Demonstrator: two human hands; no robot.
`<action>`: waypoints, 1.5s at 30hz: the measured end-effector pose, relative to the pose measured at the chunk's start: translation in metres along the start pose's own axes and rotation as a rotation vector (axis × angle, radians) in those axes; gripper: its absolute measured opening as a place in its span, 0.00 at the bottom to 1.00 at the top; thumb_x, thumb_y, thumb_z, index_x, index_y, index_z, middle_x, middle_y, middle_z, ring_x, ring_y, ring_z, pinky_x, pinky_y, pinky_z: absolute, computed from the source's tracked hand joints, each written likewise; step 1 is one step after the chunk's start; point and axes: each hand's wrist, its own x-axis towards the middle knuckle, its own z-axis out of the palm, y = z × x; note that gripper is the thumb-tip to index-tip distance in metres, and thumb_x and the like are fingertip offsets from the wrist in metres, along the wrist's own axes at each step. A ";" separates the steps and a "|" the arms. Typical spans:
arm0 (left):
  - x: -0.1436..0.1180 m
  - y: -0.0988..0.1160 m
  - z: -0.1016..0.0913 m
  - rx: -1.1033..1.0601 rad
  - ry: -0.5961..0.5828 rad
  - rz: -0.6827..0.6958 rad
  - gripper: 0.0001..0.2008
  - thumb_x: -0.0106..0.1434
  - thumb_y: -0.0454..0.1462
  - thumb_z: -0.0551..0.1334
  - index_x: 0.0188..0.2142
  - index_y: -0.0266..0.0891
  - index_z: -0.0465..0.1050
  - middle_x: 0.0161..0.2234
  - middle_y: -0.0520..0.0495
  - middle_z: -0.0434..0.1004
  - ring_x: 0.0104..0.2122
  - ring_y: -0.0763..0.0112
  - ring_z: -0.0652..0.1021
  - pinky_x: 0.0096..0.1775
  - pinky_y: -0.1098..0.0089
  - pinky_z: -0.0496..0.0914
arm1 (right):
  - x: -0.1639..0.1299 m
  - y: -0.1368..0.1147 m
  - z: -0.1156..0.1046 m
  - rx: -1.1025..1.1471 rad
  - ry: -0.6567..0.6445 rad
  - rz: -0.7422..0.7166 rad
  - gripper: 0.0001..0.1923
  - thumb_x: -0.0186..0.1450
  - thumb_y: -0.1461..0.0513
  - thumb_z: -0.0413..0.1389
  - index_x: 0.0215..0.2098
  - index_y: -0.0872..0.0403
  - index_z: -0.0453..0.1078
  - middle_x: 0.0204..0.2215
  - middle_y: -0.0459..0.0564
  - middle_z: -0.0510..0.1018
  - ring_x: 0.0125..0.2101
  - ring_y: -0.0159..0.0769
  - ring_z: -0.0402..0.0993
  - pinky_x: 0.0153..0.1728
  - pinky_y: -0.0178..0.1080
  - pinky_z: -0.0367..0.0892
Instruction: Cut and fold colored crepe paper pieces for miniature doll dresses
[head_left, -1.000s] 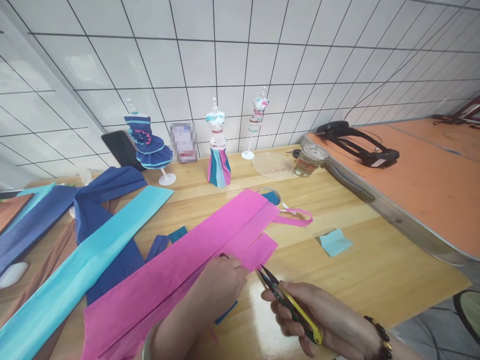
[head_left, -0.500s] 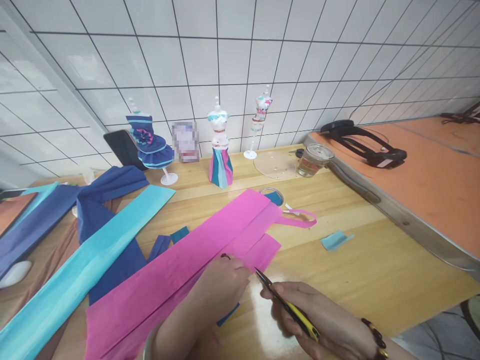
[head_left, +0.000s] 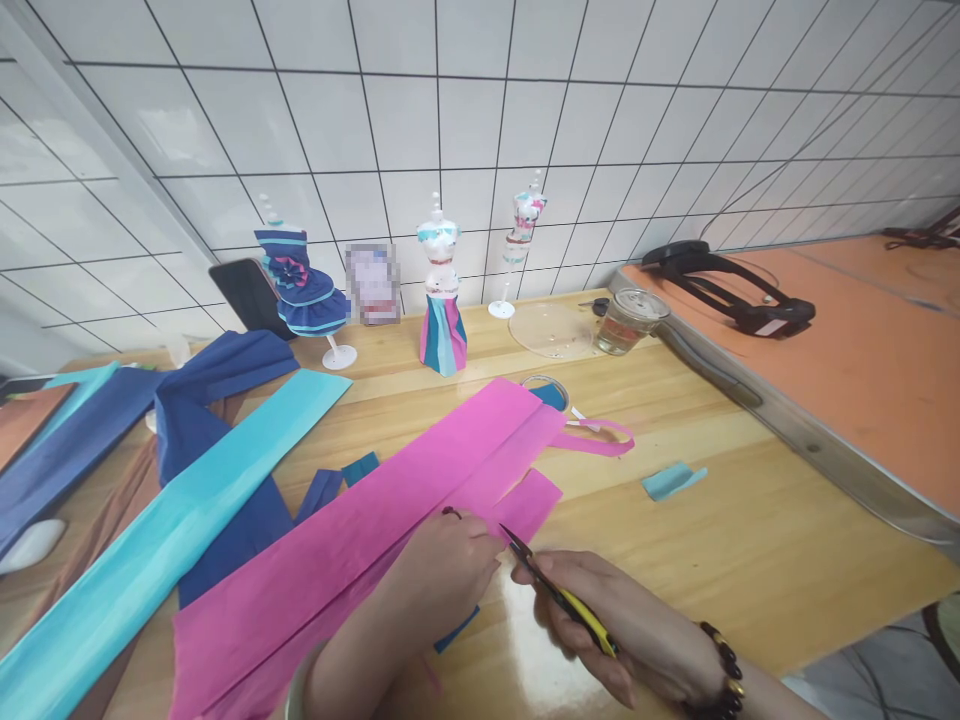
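Observation:
A long sheet of pink crepe paper [head_left: 390, 530] lies across the wooden table [head_left: 735, 540], slit into strips at its far end. My left hand [head_left: 442, 570] presses down on the paper's near edge and pinches it. My right hand [head_left: 622, 630] grips small yellow-and-black scissors [head_left: 559, 595], whose closed blade tips touch the pink paper's edge right beside my left fingers. A thin pink strip [head_left: 600, 437] curls off the sheet's far corner.
Turquoise [head_left: 165, 530] and dark blue [head_left: 195, 430] paper sheets lie at left. Three small mannequins [head_left: 442, 290] in paper dresses stand by the tiled wall, with a glass jar [head_left: 628, 320], a clear lid [head_left: 551, 330] and a phone [head_left: 241, 296]. A blue scrap [head_left: 671, 480] lies at right; an orange surface [head_left: 847, 360] adjoins.
The scissors' blades, open a second ago, have closed, and my right hand has moved them left and forward into the pink paper's edge. My left hand has stayed put.

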 end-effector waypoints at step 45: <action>0.000 0.000 -0.002 -0.047 0.003 0.017 0.09 0.62 0.31 0.54 0.27 0.39 0.69 0.27 0.52 0.73 0.29 0.70 0.72 0.29 0.69 0.59 | 0.010 0.003 0.006 -0.111 0.059 -0.011 0.21 0.63 0.45 0.45 0.30 0.55 0.59 0.14 0.35 0.62 0.04 0.17 0.51 0.04 0.24 0.43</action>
